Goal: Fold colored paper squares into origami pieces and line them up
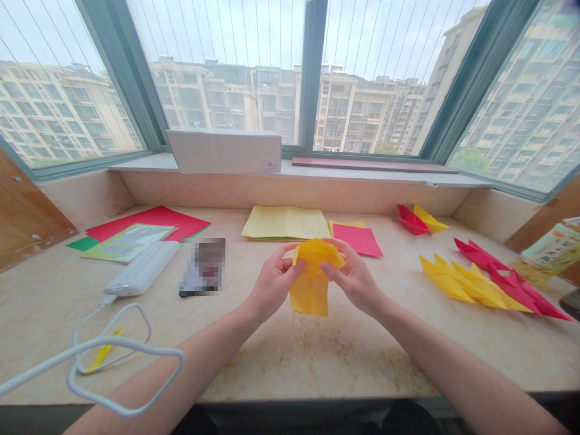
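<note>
Between both hands, a partly folded sheet of yellow paper [312, 296] is held up above the counter. My left hand [277, 275] pinches its upper left side, thumb in front and fingers behind. On the upper right side my right hand [356, 275] grips it the same way. Creases run down the lower part of the sheet, and its top edge is bent over. Just behind the hands lie a square of red paper [357, 240] and a stack of pale yellow paper [285, 222].
Folded yellow boats [466, 283] and red boats [525, 281] sit at the right, beside a bottle [548, 251]. To the left are a phone [203, 266], a white power bank [142, 267], its looped cable [127, 347] and red sheets [149, 220]. A white box [226, 151] stands on the sill.
</note>
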A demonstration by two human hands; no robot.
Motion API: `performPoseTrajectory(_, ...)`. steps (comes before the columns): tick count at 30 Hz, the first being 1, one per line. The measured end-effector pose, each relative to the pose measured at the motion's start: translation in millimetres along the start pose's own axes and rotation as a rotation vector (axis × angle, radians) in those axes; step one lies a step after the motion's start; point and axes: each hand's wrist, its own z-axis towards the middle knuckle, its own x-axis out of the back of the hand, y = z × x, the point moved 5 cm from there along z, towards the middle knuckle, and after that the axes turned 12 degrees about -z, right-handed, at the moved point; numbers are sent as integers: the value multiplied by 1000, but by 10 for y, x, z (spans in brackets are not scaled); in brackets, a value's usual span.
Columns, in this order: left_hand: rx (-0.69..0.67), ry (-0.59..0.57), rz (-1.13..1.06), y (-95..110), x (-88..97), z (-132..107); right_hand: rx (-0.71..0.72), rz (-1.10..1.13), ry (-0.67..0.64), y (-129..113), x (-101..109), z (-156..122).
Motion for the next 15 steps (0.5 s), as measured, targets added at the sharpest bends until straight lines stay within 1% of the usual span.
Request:
performPoseTrajectory(4,24,-6,-5,8,-6,-11,4,6,-40,15,-21,3)
performPoseTrajectory(9,54,-90,-25,-40,-65,-19,-38,60,-28,59,-36,15)
performPoseTrajectory(15,9,-97,61,-81,-79,-11,-45,19,-7,72,-69,-8)
